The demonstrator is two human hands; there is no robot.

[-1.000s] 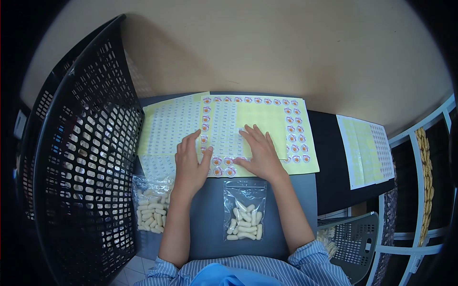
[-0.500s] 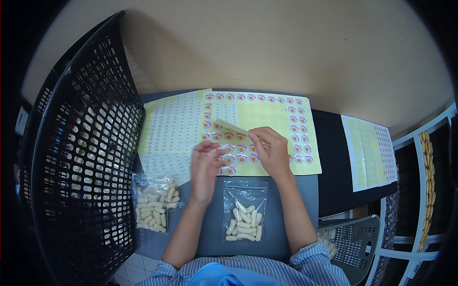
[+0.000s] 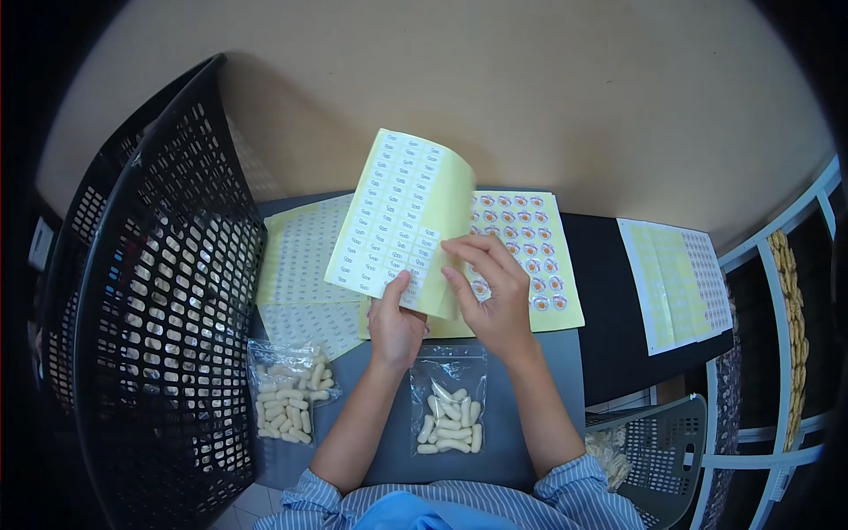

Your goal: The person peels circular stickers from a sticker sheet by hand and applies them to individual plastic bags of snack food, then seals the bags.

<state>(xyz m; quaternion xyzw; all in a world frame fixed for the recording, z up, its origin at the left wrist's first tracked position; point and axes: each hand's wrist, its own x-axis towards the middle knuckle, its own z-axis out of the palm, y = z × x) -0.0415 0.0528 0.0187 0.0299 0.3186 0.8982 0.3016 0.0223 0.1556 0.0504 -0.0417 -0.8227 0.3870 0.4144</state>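
A yellow-backed sticker sheet (image 3: 389,212), with rows of small white printed labels on its left side, is lifted off the table and curls at its right edge. My left hand (image 3: 396,327) grips its lower edge, thumb on the front. My right hand (image 3: 495,291) is closed at its right edge, thumb and index finger against the bare yellow strip; whether a label is between them cannot be made out. Beneath lies a sheet of round orange-centred stickers (image 3: 527,233). Closer to me sits a clear zip bag (image 3: 450,406) of pale finger-shaped pieces.
Another filled bag (image 3: 291,397) lies at the left beside a tall black perforated basket (image 3: 168,291). More label sheets (image 3: 305,256) lie on the grey table (image 3: 380,450). To the right are a sticker sheet (image 3: 676,287) on black cloth and a lower basket (image 3: 658,459).
The label sheet has been raised and turned so its printed face shows. My left hand has closed on its lower edge; my right hand stays near its right side.
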